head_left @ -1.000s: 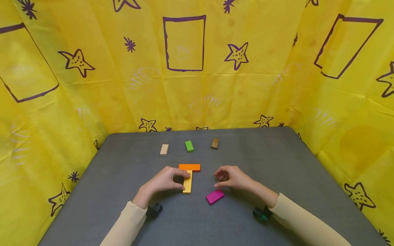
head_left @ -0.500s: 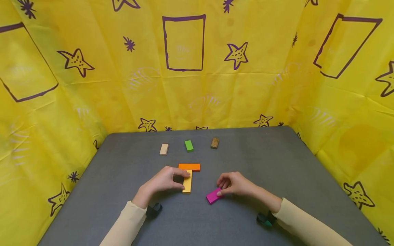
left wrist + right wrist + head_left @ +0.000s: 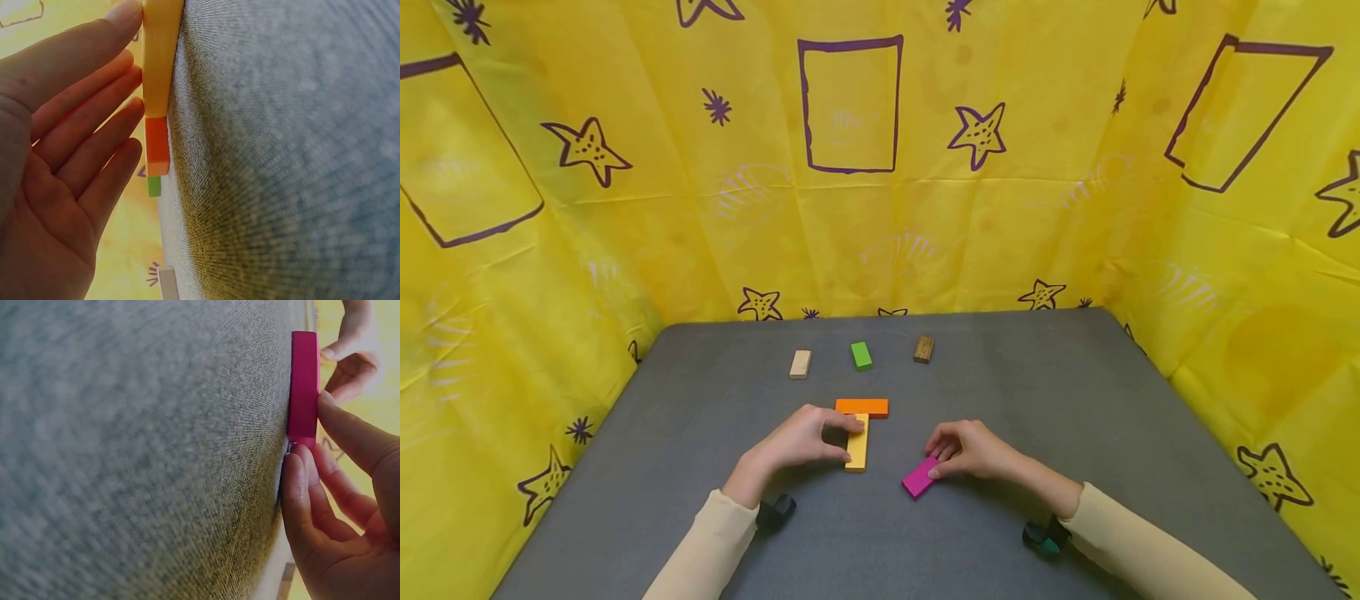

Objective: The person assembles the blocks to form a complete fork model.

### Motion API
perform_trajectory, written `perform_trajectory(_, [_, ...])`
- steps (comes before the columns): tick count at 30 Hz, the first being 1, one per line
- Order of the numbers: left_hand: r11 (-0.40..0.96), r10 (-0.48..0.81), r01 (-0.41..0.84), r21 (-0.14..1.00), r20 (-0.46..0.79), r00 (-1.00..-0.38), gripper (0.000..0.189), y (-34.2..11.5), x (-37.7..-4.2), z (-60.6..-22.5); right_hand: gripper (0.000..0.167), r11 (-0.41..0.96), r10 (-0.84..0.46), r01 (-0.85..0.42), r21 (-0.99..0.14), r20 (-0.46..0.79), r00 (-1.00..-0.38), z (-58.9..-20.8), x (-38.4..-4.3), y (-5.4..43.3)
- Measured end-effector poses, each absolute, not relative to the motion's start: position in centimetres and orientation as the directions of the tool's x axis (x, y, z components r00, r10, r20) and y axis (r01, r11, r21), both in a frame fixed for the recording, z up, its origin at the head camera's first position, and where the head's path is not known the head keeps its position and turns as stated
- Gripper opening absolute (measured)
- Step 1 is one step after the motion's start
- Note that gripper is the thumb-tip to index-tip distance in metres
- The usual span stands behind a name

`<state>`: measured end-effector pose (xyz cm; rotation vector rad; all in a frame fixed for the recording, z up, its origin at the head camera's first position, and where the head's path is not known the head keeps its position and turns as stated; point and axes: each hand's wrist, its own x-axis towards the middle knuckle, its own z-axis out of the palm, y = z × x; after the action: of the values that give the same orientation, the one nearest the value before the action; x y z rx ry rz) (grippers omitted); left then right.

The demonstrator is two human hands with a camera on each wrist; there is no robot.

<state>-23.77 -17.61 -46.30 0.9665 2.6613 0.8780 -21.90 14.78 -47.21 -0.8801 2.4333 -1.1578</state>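
My left hand (image 3: 801, 437) rests its thumb and fingertips on top of a yellow block (image 3: 857, 447) that lies flat on the table. In the left wrist view those fingers stay fairly straight against the block's upper face. The far end of the yellow block meets the middle of an orange block (image 3: 874, 407) lying crosswise, forming a T. To the right, my right hand (image 3: 973, 450) pinches the near right end of a magenta block (image 3: 917, 479). The right wrist view shows the thumb on top of the magenta block (image 3: 303, 387) and curled fingers against its end.
A pale wooden block (image 3: 801, 364), a green block (image 3: 861, 356) and a dark brown block (image 3: 923, 349) lie spaced apart toward the back of the grey table (image 3: 1015, 375). Yellow cloth (image 3: 925, 225) with drawn stars surrounds the table's back and sides.
My right hand has come down from above the magenta block and taken hold of its right end. The magenta block has turned slightly. My left hand stays on the yellow block.
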Motion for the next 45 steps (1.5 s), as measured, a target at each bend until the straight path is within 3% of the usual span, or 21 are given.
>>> perform_trajectory(45, [0.608, 0.632, 0.525, 0.596, 0.037, -0.774, 0.046, -17.7, -23.8, -46.4, 0.023, 0.453, -0.683, -0.316, -0.833, -0.097, -0.724, -47.5, -23.8, 12.9])
